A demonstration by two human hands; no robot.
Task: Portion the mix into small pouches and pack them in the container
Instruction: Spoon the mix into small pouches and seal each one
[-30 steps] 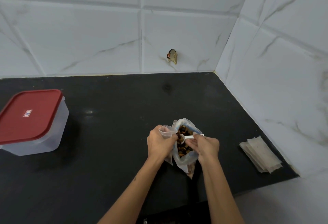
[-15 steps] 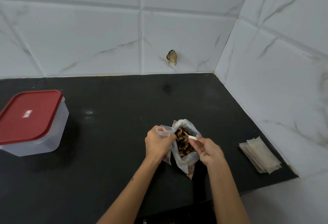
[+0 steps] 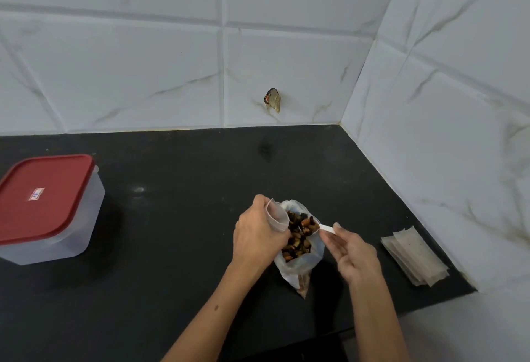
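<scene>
An open clear bag of brown nut mix (image 3: 298, 239) stands on the black counter (image 3: 177, 218) near its front edge. My left hand (image 3: 258, 232) grips a small clear pouch (image 3: 277, 216), mouth open, at the bag's left rim. My right hand (image 3: 351, 252) pinches the handle of a small white spoon (image 3: 322, 227). The spoon's bowl lies in the mix at the bag's upper right. A clear container with a red lid (image 3: 43, 206) sits shut at the far left.
A stack of flat empty pouches (image 3: 413, 258) lies at the right, close to the wall. White tiled walls (image 3: 430, 103) close off the back and the right side of the counter. A small sticker (image 3: 272, 100) clings to the back wall.
My right hand has drawn back to the right and lowered, taking the spoon from the bag's middle to its upper right rim. My left hand holds the pouch in the same place.
</scene>
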